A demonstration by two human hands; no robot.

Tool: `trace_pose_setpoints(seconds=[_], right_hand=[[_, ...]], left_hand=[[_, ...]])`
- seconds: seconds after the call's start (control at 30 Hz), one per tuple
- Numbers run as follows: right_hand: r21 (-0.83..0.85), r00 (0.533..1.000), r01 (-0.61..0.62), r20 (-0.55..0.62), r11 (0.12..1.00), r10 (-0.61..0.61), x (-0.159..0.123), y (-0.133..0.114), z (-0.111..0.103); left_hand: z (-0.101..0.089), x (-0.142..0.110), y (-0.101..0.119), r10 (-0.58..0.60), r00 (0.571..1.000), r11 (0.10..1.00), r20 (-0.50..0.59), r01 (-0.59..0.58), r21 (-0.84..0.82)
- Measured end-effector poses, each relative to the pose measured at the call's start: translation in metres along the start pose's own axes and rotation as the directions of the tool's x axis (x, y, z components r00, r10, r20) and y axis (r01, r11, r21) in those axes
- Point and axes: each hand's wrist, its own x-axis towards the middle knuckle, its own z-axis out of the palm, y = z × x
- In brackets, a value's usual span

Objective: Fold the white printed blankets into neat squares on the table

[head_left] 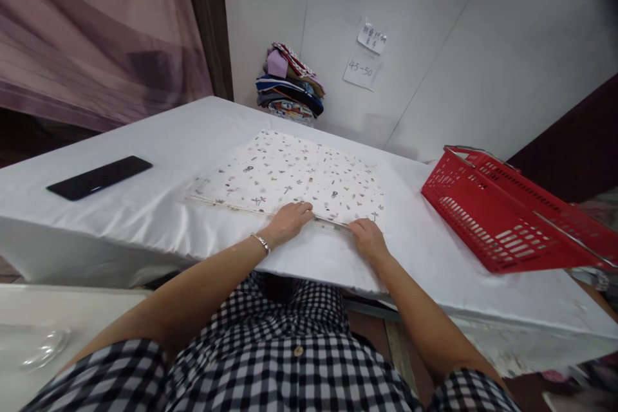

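A folded white cloth [282,170] printed with small plants and insects lies flat on the white-covered table in front of me. At its near edge my left hand [290,222] has its fingers closed on the fabric, a bracelet at the wrist. My right hand [369,238] grips the same edge close to the near right corner. Between the two hands the edge is slightly raised and shows a thin dark gap. Both thumbs are mostly hidden.
A black phone-like slab [100,177] lies at the left. A red plastic basket [483,206] with metal handles is tilted at the right. Folded fabrics [290,87] are stacked by the wall, near two paper notes [362,71]. The tablecloth [193,129] hangs over the near edge.
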Motion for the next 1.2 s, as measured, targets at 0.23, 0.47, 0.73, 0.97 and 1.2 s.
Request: trace_pose_setpoints(seconds=[0.23,0.47,0.73,0.97,1.2], right_hand=[[-0.022,0.999,0.028,0.044,0.999,-0.027,0.002,-0.001,-0.005],[-0.026,0.997,0.015,0.081,1.0,-0.013,0.001,-0.002,-0.005],[-0.056,0.997,0.067,0.039,0.996,-0.064,0.001,-0.004,-0.004],[-0.068,0.984,0.147,-0.091,0.987,-0.153,-0.004,-0.004,-0.003],[-0.028,0.984,0.161,-0.076,0.987,-0.163,-0.003,-0.009,-0.008]], left_hand=[[0.005,0.002,0.001,0.086,0.994,0.996,0.061,-0.085,-0.021],[0.014,0.008,0.008,0.085,0.996,0.995,0.04,-0.083,-0.054],[0.013,0.019,0.017,0.036,0.999,0.997,0.031,-0.034,-0.071],[0.0,0.002,0.034,0.026,1.0,0.991,0.004,-0.025,-0.13],[0.001,0.001,0.033,0.088,0.996,0.995,-0.031,-0.089,-0.04]])
